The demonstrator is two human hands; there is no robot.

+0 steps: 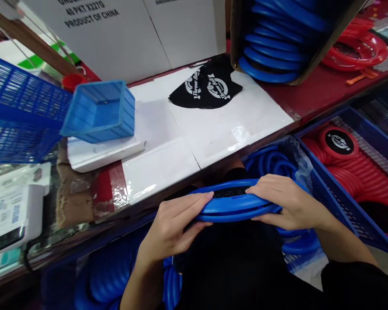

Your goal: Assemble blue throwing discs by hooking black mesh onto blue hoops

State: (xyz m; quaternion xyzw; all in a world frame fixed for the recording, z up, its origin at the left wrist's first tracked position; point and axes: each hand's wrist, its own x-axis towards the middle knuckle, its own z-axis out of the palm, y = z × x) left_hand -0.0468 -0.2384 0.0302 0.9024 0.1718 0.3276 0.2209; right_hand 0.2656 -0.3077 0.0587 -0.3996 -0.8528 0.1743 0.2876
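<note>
Both hands grip a blue plastic ring (236, 206) with black fabric (231, 192) in its middle, held nearly edge-on above my lap. My left hand (174, 224) pinches its left side, thumb below and fingers on top. On the right side, my right hand (284, 202) holds the rim the same way. A dark gap runs along the ring's near edge. Black fabric pieces with white printing (210, 86) lie on the white table top (194, 137) ahead.
An open carton of stacked blue rings (274, 43) stands at the back right. To the right, a blue crate (330, 189) holds red rings with black centres. A small blue bin (100, 112) sits left on a white box. White cartons (126, 34) stand behind.
</note>
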